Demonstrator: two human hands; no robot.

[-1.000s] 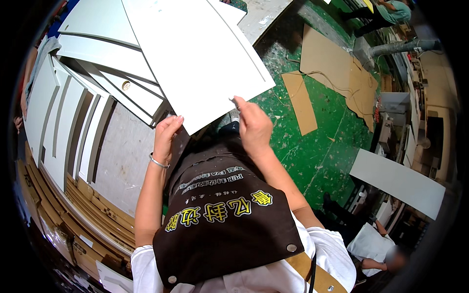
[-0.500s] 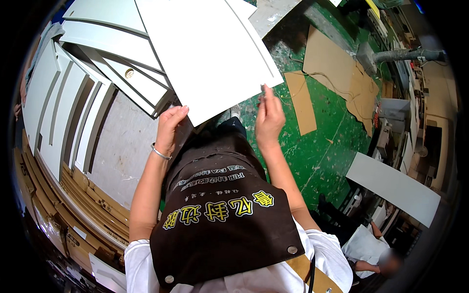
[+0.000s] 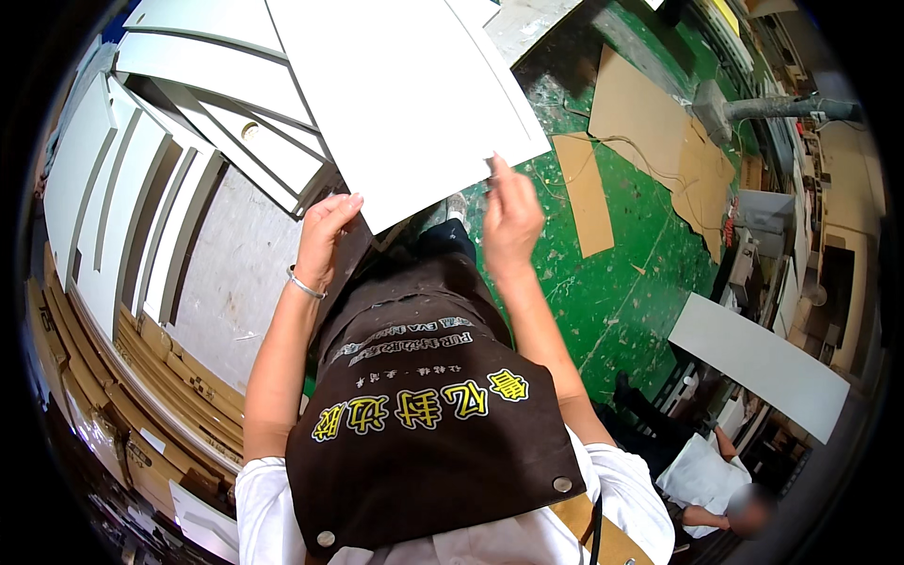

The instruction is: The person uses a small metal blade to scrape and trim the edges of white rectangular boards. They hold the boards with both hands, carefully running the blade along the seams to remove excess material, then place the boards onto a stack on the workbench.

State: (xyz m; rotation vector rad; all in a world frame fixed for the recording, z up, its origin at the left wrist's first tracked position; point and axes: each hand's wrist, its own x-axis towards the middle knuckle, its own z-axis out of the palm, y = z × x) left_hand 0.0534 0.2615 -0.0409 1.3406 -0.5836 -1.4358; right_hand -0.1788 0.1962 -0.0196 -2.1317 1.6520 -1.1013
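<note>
A large white panel [image 3: 405,94] spans the top middle, with a long line near its right edge. My left hand [image 3: 325,226], a bangle at its wrist, is closed on the panel's lower left corner, thumb on top. My right hand [image 3: 511,212] is closed and slightly blurred at the lower right edge, around something small and dark that I cannot make out. More white boards [image 3: 207,58] lie beneath and left of the panel, one with a round hole. A row of narrow white boards [image 3: 80,179] stands at the left. My dark apron [image 3: 424,471] fills the lower middle.
Cardboard pieces [image 3: 631,99] and cables lie on the green floor [image 3: 612,311] at the right, near a grey pipe [image 3: 791,108]. A co-worker [image 3: 702,480] is at lower right beside a white board [image 3: 753,363]. Long brown packs [image 3: 160,395] are stacked at lower left.
The panel's near edge appears higher and further right, my left hand with it. My right hand moved up and right, then slightly back left along the edge.
</note>
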